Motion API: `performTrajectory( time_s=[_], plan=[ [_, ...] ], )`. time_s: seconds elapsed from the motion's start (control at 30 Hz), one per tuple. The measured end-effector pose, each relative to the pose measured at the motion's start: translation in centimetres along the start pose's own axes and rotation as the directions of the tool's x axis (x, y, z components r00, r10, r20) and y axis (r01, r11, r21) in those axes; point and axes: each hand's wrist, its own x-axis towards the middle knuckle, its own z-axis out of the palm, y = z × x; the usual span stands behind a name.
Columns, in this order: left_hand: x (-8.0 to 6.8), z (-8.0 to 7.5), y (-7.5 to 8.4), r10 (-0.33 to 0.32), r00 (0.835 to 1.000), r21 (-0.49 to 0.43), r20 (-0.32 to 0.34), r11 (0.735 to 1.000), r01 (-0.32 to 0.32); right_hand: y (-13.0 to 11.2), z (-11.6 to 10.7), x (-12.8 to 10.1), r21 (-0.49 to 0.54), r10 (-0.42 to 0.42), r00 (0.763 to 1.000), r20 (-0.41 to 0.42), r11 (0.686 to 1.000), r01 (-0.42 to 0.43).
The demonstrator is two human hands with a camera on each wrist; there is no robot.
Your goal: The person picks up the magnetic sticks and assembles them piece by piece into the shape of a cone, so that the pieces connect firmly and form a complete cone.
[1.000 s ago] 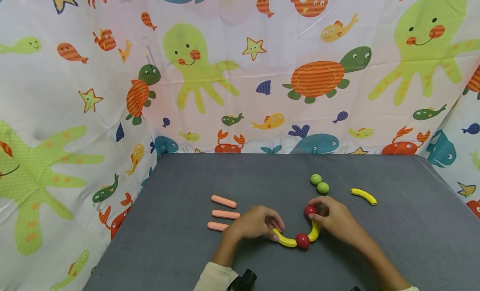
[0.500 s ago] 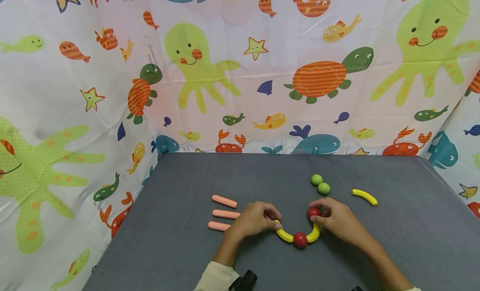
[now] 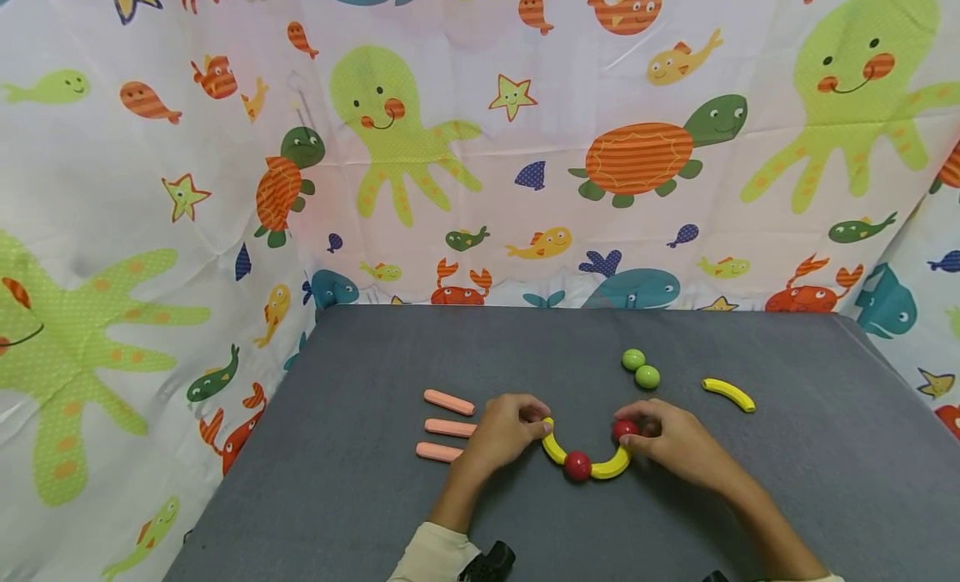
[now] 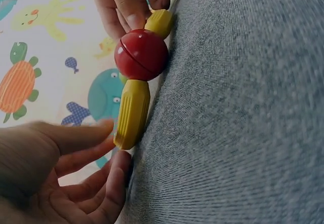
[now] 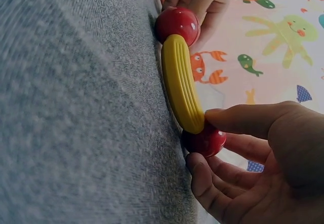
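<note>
1. Centrally, on the grey felt-like table (image 3: 750, 499): two curved yellow ribbed toy bananas, left one (image 3: 552, 445) and right one (image 3: 611, 467), joined end to end through a glossy red toy ball (image 3: 577, 465), forming a shallow arc open toward the far edge.
2. Second glossy red ball (image 3: 624, 430): sits at the arc's right tip.
3. Left hand (image 3: 502, 436): fingers loosely curved, fingertips (image 4: 109, 127) touching the left banana's free end; no closed grip seen.
4. Right hand (image 3: 675, 444): thumb and fingers pinch the second red ball against the banana tip.
5. Handling, judged: pieces look hard, light and smooth, probably wood or plastic; the balls will likely roll, and the joints may part if lifted. Best hold: both outer ends, pressed gently inward, sliding on the cloth.
6. Nearby: three pink toy sausages (image 3: 448, 428) left; two green balls (image 3: 640, 368) and a third yellow banana (image 3: 727, 393) right.
</note>
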Motion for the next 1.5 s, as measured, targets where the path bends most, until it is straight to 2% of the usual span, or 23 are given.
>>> performTrajectory(
  time_s=[0.23,0.43,0.63,0.9,1.07,1.17,1.3,1.5],
  plan=[
    [-0.12,0.13,0.16,-0.017,1.000,-0.031,0.014,0.999,0.017,-0.19,-0.02,0.00,0.015,0.008,1.000,0.016,1.000,-0.008],
    [0.19,0.37,0.03,0.007,0.997,-0.043,-0.073,0.999,-0.010,-0.48,-0.29,-0.05,0.056,-0.016,0.994,0.106,0.998,0.010],
    [0.33,0.35,-0.01,-0.013,0.994,-0.042,-0.113,0.999,0.008,-0.28,-0.46,-0.19,0.070,-0.070,0.979,0.192,0.996,0.057],
    [0.29,0.38,-0.01,-0.030,0.992,-0.055,-0.124,0.998,0.023,-0.01,-0.37,-0.13,0.196,-0.138,0.941,0.309,0.977,0.079],
    [0.35,0.59,-0.10,0.008,0.993,-0.052,-0.117,0.999,-0.014,-0.12,-0.20,-0.19,0.205,-0.188,0.932,0.311,0.970,0.128],
    [0.39,0.76,-0.13,0.032,0.995,-0.037,-0.093,0.999,-0.036,-0.25,-0.13,-0.24,0.192,-0.182,0.936,0.302,0.973,0.127],
    [0.41,0.93,-0.12,0.031,0.997,-0.028,-0.077,0.999,-0.033,-0.36,-0.10,-0.27,0.189,-0.171,0.940,0.296,0.975,0.118],
    [0.42,0.96,-0.17,0.024,0.994,-0.021,-0.103,0.999,-0.027,-0.27,-0.05,-0.18,0.177,-0.176,0.938,0.299,0.976,0.126]
  ],
)
